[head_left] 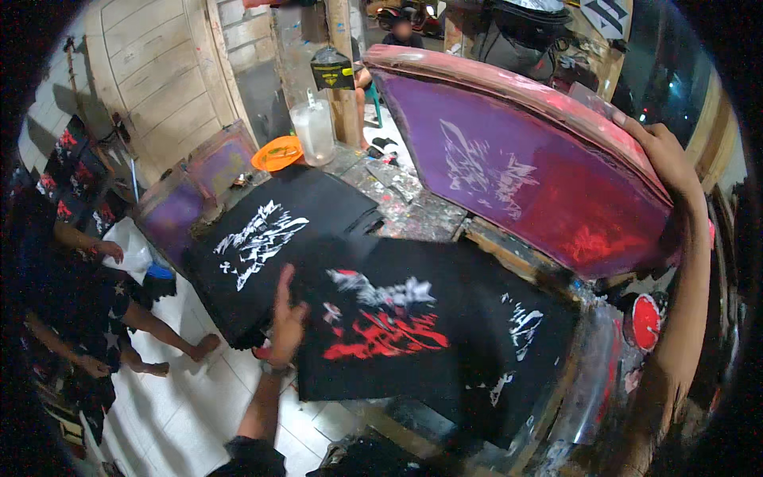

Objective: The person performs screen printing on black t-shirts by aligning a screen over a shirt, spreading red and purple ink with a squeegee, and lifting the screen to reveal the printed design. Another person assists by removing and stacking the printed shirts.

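Observation:
My right hand [652, 147] grips the red-stained wooden top edge of a raised silk-screen frame [540, 151], whose purple and red mesh carries a pale jagged design. My left hand [288, 318] is open, index finger extended, beside the left edge of a black fabric piece [381, 374] printed in white and red, slightly blurred. That piece overlaps another dark piece [517, 397] with white print at the right. A further black piece [318, 199] with a white print lies at the back left on the paint-spattered bench [413, 215].
An orange bowl [276, 149], translucent container [311, 135] and post [343, 111] stand behind the bench. Other screens [167, 222] lie left. A red paint pot [644, 322] sits at right. People [99, 326] are at left beside the tiled floor [183, 405]; another person [401, 40] sits outside.

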A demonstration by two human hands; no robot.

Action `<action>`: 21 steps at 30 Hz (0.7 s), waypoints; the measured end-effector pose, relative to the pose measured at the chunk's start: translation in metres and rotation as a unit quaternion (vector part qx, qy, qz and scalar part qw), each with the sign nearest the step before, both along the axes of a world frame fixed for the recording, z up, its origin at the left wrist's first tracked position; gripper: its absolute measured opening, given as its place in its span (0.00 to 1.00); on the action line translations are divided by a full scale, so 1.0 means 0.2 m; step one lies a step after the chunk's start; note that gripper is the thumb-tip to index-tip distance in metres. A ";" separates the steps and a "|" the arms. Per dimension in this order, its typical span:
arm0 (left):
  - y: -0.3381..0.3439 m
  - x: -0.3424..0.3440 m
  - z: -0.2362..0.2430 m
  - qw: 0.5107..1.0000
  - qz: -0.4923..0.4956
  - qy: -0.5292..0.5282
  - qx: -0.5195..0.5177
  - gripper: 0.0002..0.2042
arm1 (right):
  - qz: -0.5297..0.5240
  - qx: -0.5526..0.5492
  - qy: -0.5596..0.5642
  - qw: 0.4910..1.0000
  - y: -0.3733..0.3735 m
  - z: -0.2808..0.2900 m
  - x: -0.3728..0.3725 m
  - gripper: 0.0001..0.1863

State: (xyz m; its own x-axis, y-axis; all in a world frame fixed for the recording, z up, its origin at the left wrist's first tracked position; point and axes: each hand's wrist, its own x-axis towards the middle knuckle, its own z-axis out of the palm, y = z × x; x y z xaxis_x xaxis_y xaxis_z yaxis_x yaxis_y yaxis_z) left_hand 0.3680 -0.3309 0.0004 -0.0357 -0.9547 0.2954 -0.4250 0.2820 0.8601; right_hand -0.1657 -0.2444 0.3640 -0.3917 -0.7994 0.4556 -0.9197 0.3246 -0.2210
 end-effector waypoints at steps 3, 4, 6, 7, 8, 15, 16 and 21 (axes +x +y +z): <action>-0.39 0.51 0.09 0.998 -0.004 0.019 -0.052 0.37 | -0.027 0.018 0.033 0.999 0.00 -0.02 0.05 0.40; -0.55 0.95 0.07 0.985 0.099 -0.118 -0.073 0.38 | -0.011 0.041 0.028 0.999 -0.01 0.01 0.07 0.37; -0.70 1.46 0.12 0.925 0.168 -0.297 -0.169 0.38 | -0.033 0.114 0.025 0.993 -0.01 0.09 0.04 0.30; -0.71 1.79 0.20 0.869 0.224 -0.387 -0.213 0.38 | 0.044 0.057 0.045 0.996 -0.02 0.04 0.13 0.38; -0.67 1.35 0.21 0.770 0.416 -0.441 -0.198 0.37 | 0.014 0.082 0.055 0.995 -0.04 0.03 0.16 0.42; 0.73 -1.05 0.04 0.859 -0.448 -0.130 -0.212 0.30 | -0.088 0.084 0.048 0.991 0.16 -0.05 0.19 0.52; 0.98 -1.26 -0.01 0.811 -0.528 -0.122 -0.222 0.29 | -0.071 0.099 0.054 0.991 0.16 -0.03 0.24 0.52; 1.54 -1.80 -0.15 0.605 -0.742 -0.188 -0.219 0.25 | -0.019 0.001 0.062 0.998 0.12 -0.09 0.39 0.50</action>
